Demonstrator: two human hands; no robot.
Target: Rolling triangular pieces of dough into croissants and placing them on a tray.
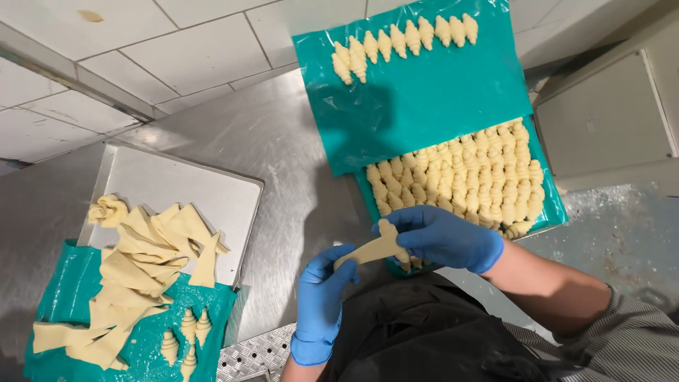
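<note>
Dough triangle (369, 249) is held just above the near edge of the steel table (283, 155), stretched between both gloved hands and close to the body.

I log the scene from large to small. The steel table spans the view, with a bare strip down its middle between two work zones. On the far right lie the teal sheets (424, 99): the upper one carries a single row of shaped croissants (403, 39) along its far edge and is otherwise mostly bare; the lower one is packed with rows of shaped croissants (460, 177). On the left a metal tray (184, 184) holds the pile of cut dough triangles (141, 262), which spills onto a teal sheet where four small rolled pieces (185, 334) lie.

Right hand (445, 237) is closed around the wide end of the piece; left hand (322, 297) pinches the narrow tip, fingers curled.

Judgement: the step in hand is stretching one triangle before rolling. The next move calls for flat room to roll; the bare middle strip appears the nearest.

Edges: the table edge is directly under the hands, and the packed sheet touches the right hand's knuckles, so clearance on that side looks tight.
</note>
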